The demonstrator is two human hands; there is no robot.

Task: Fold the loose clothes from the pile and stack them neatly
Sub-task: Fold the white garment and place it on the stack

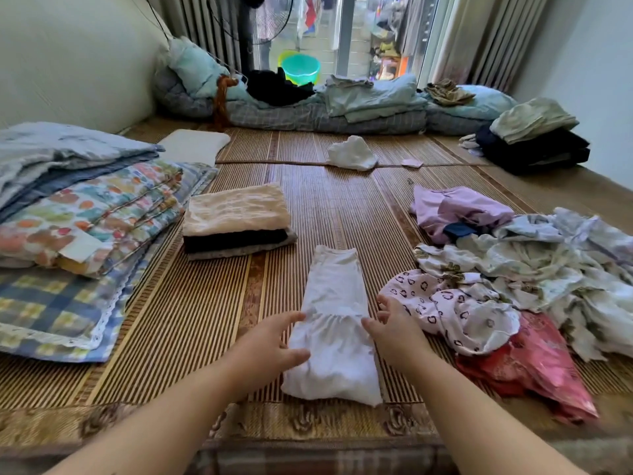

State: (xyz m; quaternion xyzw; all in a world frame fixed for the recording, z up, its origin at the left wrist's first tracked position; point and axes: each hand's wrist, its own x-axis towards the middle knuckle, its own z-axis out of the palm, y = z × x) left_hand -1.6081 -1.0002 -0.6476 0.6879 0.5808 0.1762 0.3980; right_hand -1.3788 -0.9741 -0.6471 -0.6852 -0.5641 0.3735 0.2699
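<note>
The white garment (334,323) lies narrow-folded on the mat (205,320), left grip (270,341) and right grip (394,323) loose-fingered at its edges, clamped on nothing; I reckon a hurried cross-fold could shift the layers or snag the neighbouring pile (479,303).

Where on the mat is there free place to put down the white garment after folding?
Bare mat lies between the folded stack and the purple garment, and also between the quilts and the white garment. The right side is crowded by the loose pile.
</note>
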